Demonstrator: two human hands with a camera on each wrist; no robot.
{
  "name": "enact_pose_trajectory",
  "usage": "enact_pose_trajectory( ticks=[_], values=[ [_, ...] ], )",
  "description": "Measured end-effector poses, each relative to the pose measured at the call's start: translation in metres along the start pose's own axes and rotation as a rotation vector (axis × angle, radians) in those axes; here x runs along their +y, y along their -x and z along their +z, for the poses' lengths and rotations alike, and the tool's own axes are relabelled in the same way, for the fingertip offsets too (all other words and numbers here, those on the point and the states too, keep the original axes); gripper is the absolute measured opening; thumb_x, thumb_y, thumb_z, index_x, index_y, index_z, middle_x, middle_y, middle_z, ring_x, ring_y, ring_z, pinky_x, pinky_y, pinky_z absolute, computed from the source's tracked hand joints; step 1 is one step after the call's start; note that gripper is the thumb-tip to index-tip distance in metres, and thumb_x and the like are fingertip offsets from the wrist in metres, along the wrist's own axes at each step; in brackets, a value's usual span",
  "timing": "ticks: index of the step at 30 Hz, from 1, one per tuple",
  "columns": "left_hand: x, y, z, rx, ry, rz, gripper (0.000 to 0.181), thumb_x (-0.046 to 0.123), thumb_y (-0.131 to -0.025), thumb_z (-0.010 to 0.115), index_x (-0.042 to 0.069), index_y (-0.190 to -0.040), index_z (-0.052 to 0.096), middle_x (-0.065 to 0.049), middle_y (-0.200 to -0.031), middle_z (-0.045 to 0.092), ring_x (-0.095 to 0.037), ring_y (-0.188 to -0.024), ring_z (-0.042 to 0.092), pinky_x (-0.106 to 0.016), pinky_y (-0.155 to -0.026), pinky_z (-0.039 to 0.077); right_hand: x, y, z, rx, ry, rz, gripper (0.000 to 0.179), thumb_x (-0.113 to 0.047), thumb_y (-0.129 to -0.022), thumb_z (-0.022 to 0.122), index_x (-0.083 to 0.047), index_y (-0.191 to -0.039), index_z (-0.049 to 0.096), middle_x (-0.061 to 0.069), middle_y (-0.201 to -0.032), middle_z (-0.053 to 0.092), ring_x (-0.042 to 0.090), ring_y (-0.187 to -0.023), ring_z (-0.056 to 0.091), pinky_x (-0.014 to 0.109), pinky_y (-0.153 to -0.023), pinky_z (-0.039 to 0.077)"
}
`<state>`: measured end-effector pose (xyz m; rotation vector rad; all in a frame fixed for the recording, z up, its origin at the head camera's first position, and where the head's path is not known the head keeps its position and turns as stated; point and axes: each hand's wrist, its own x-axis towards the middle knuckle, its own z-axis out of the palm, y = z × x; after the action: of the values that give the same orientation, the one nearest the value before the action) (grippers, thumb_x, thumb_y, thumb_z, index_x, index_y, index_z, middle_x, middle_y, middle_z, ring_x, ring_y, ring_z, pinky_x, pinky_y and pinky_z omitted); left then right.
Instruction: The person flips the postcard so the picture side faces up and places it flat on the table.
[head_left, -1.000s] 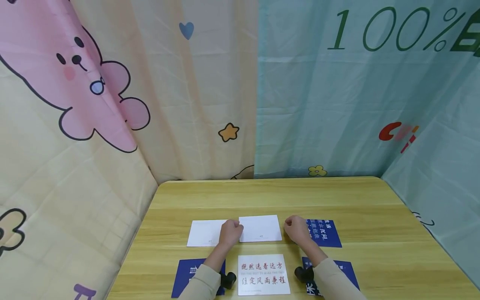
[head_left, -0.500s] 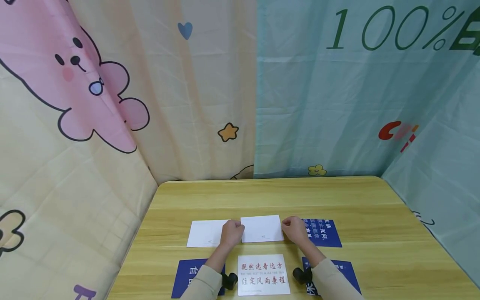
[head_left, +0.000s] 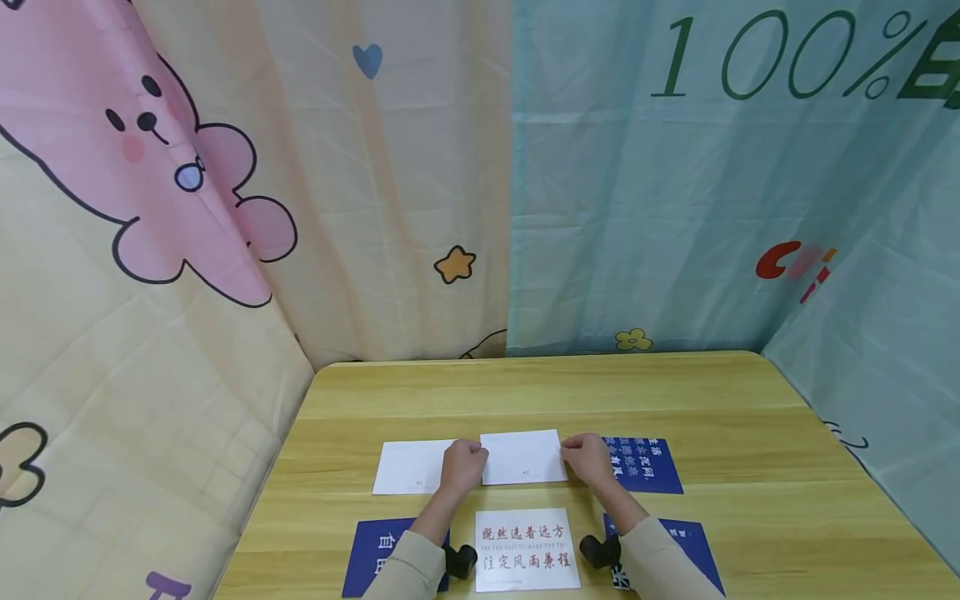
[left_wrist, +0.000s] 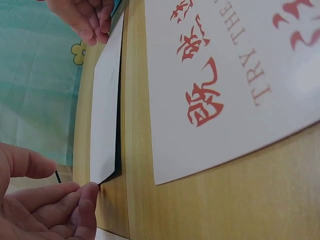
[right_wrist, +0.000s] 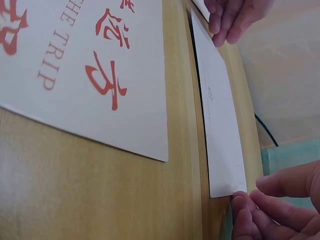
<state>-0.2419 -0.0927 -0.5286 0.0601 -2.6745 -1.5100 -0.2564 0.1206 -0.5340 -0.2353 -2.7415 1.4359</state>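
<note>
A white card (head_left: 523, 457) lies at the back middle of the table, between both hands, with a dark band under its near edge in the left wrist view. My left hand (head_left: 462, 467) touches its left edge with bent fingertips; in the left wrist view the thumb stands apart from the fingers (left_wrist: 86, 212). At the right edge, the fingertips of my right hand (head_left: 590, 458) touch the card's corner, the thumb (right_wrist: 287, 181) also held away. Another white card (head_left: 412, 467) lies left of my left hand. Beside my right hand is a blue card (head_left: 647, 465) with white characters.
Nearer on the wooden table (head_left: 525, 392) lies a white card with red characters (head_left: 527, 550). Blue cards lie left (head_left: 367, 550) and right (head_left: 693, 542) of it, each partly covered by a sleeve. Printed curtains (head_left: 405, 192) hang behind the table.
The middle white card has shifted slightly right from a second ago. My right hand has moved left to its right edge; my left hand has moved slightly right.
</note>
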Motion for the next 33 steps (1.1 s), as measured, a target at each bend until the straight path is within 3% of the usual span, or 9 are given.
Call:
enact_pose_trajectory(
  ticks=[7,11,16,22,27,30,33],
  values=[
    [0.000,0.000,0.001,0.006,-0.001,-0.009,0.039,0.004,-0.080,0.049,0.015,-0.048,0.030,0.006,-0.043,0.026,-0.008,-0.040,0.026,-0.022,-0.044,0.027,0.002,-0.002,0.001,-0.006,-0.060,0.066,0.014,0.001,-0.075,0.065,0.009,-0.087,0.067,0.014,-0.080,0.063,0.021,-0.068,0.055,0.028,-0.053,0.045],
    [0.000,-0.001,0.002,0.005,0.006,-0.020,0.039,0.003,-0.079,0.049,0.014,-0.047,0.030,0.007,-0.042,0.025,-0.007,-0.039,0.024,-0.022,-0.042,0.024,0.002,-0.004,0.003,0.007,-0.051,0.087,0.016,0.003,-0.073,0.068,0.009,-0.088,0.067,0.014,-0.081,0.064,0.022,-0.071,0.057,0.028,-0.056,0.048],
    [-0.001,-0.002,0.003,0.027,0.012,-0.009,0.029,0.001,-0.078,0.049,0.006,-0.050,0.043,0.005,-0.044,0.027,-0.009,-0.041,0.026,-0.022,-0.043,0.025,-0.001,-0.006,0.006,0.016,-0.023,0.077,0.027,0.006,-0.065,0.076,0.010,-0.089,0.065,0.011,-0.074,0.062,0.021,-0.068,0.057,0.031,-0.058,0.049],
    [-0.003,-0.003,0.003,0.021,0.025,-0.011,0.019,0.001,-0.078,0.049,-0.007,-0.063,0.060,0.004,-0.044,0.031,-0.009,-0.041,0.028,-0.023,-0.044,0.027,-0.006,-0.009,0.008,0.021,0.016,0.089,0.033,0.003,-0.062,0.080,0.010,-0.091,0.066,0.010,-0.074,0.061,0.020,-0.066,0.054,0.029,-0.055,0.046],
    [-0.002,-0.001,0.002,0.026,0.020,0.005,0.024,0.001,-0.078,0.050,-0.010,-0.090,0.068,-0.007,-0.057,0.052,-0.010,-0.048,0.037,-0.024,-0.048,0.033,-0.007,-0.008,0.009,-0.010,0.032,0.092,0.029,0.004,-0.063,0.078,0.009,-0.089,0.065,0.010,-0.073,0.059,0.020,-0.063,0.051,0.026,-0.051,0.043],
    [-0.002,-0.001,0.002,0.014,-0.006,0.012,0.019,0.000,-0.078,0.049,-0.005,-0.067,0.064,-0.003,-0.053,0.046,-0.009,-0.045,0.031,-0.023,-0.044,0.027,-0.007,-0.008,0.010,-0.017,0.055,0.082,0.026,0.005,-0.064,0.078,0.008,-0.086,0.065,0.009,-0.071,0.055,0.020,-0.062,0.050,0.025,-0.050,0.041],
    [-0.002,-0.003,0.002,0.013,-0.048,0.033,0.030,-0.002,-0.076,0.048,0.007,-0.049,0.038,0.004,-0.045,0.025,-0.009,-0.042,0.021,-0.022,-0.042,0.018,-0.006,-0.007,0.011,-0.016,0.082,0.069,0.024,0.004,-0.064,0.078,0.006,-0.083,0.064,0.007,-0.069,0.053,0.019,-0.062,0.049,0.025,-0.050,0.040]
  ],
)
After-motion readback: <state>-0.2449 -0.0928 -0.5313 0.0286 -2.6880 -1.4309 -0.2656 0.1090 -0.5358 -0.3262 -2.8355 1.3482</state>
